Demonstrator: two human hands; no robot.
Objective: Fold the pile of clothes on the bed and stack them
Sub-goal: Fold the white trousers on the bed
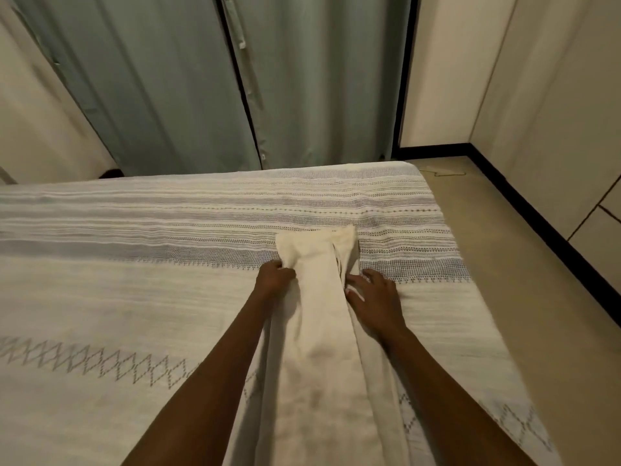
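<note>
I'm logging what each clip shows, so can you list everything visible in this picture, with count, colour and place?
cream garment: one, cream, laid lengthwise on the bed from the near edge toward the middle, partly folded into a long strip.
bedspread: one, off-white with grey woven stripes and a zigzag band, covering the bed.
curtains: two panels, grey-green, hanging behind the far side of the bed.
wall panels: cream, at right and far left.
skirting: one black strip, along the foot of the right wall.
floor: beige, right of the bed.
left hand: one, gripping the garment's left edge.
right hand: one, fingers spread, at the garment's right edge.
</note>
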